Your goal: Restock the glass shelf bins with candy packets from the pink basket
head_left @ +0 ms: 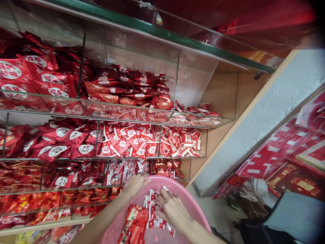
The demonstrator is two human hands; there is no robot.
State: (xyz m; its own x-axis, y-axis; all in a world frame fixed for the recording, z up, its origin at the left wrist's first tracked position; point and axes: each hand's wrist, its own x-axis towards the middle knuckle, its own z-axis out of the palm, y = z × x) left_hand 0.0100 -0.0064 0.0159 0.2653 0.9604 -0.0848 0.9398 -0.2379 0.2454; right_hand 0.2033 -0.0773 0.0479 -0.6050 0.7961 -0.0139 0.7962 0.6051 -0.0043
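Note:
A pink plastic basket (189,200) with a perforated wall is at the bottom centre. My left hand (134,187) is closed on its far left rim. Inside the basket, my right hand (175,208) has its fingers curled over small red-and-white candy packets (153,211), gripping some of them. The fingers partly cover these packets. Larger red packets (134,222) lie to their left in the basket, cut off by the lower picture edge.
Glass-fronted shelves ahead hold red packets (132,139) sorted into compartments. A green-edged glass shelf (152,32) crosses above. On the right are a pale wall post (236,135), hanging red printed goods (276,145) and a dark chair-like object (254,230).

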